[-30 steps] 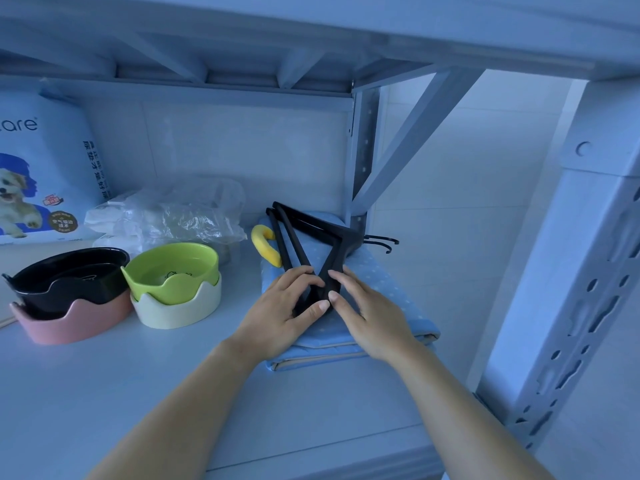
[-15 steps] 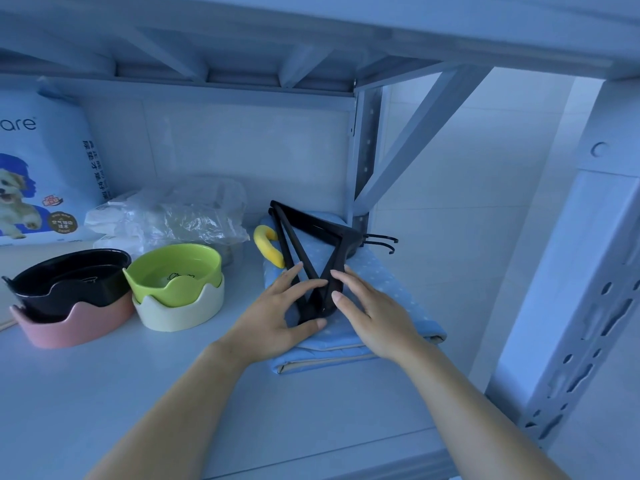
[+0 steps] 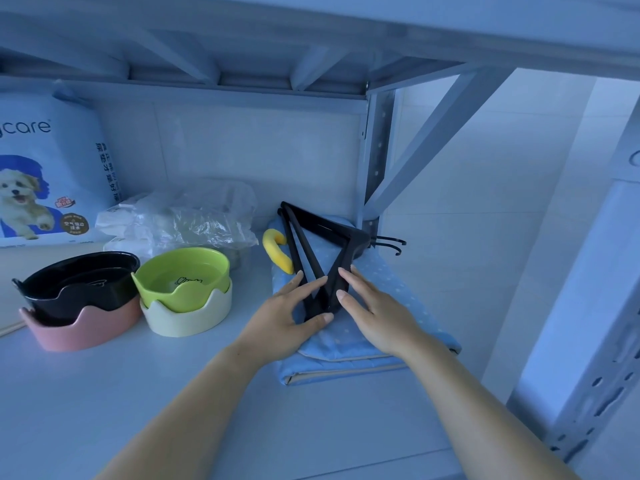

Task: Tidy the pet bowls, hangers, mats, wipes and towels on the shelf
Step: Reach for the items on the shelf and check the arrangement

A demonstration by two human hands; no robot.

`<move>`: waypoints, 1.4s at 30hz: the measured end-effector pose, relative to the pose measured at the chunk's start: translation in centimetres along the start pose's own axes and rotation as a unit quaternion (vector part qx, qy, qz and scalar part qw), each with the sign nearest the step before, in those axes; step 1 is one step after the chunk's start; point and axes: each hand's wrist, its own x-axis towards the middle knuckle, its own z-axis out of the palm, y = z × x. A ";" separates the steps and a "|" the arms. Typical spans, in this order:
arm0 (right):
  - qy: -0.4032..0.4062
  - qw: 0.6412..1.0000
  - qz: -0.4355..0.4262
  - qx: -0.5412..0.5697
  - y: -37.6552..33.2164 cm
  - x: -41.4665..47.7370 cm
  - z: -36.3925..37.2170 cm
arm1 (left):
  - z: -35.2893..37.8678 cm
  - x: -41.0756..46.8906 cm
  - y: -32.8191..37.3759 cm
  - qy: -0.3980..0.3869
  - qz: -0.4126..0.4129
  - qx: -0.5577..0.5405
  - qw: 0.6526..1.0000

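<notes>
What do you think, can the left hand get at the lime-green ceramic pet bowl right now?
Probably yes: the left hand only rests on the black plastic hangers, and bare shelf lies between it and the lime-green bowl.

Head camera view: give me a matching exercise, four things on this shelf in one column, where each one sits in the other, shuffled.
1 black bowl
2 green bowl
3 black hangers
4 dog-print bag

A on the folded blue mat
B nested in the pink bowl
C upright at the back left of the shelf
D nested in the cream bowl

Pairs: 1-B, 2-D, 3-A, 4-C
</notes>
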 end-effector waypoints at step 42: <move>0.027 0.993 0.050 0.100 -1.2 3.5 0.0 | -2.6 1.9 0.5 -0.065 -0.056 0.038 0.996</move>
